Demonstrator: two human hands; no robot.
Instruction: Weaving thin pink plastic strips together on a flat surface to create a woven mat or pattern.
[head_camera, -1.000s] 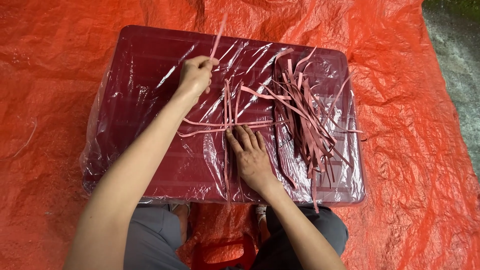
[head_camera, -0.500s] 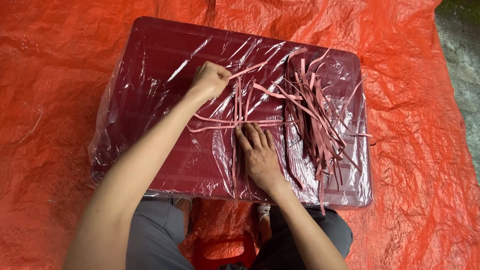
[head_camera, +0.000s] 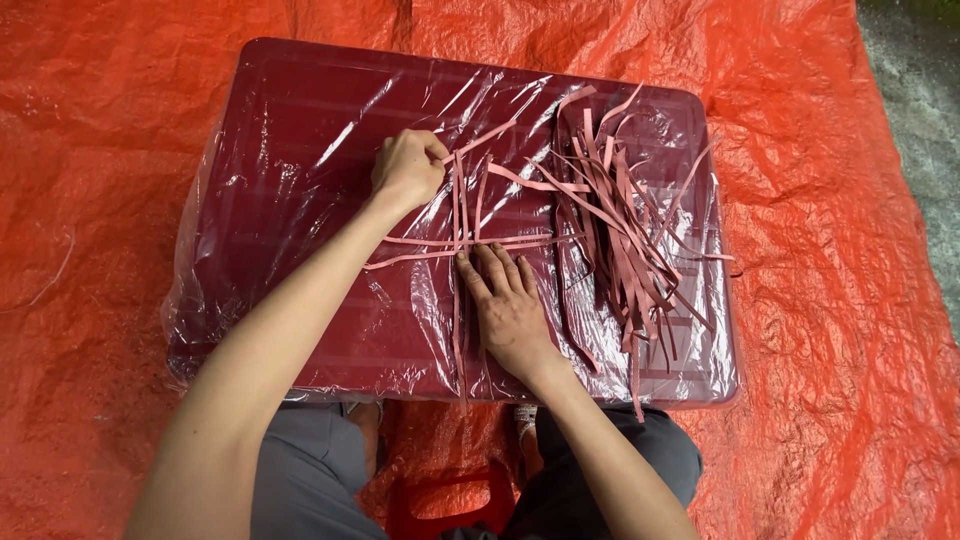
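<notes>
Plainly, the left hand (head_camera: 408, 168) pinches one pink strip (head_camera: 478, 140) while the right hand (head_camera: 508, 300) lies open, pressing the crossed strips (head_camera: 462, 243); tugging could shift them on the slick plastic wrap (head_camera: 300, 150).

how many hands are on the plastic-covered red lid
2. The left hand is near the lid's middle, pinching the upper end of a pink strip. The right hand lies flat just below, pressing on the crossed strips. No others show.

Dark red table (head_camera: 300, 150) wrapped in clear plastic film (head_camera: 230, 290), crossed pink strips (head_camera: 460, 240) at centre, loose pile of strips (head_camera: 625, 220) at right, orange tarp (head_camera: 100, 120) beneath
</notes>
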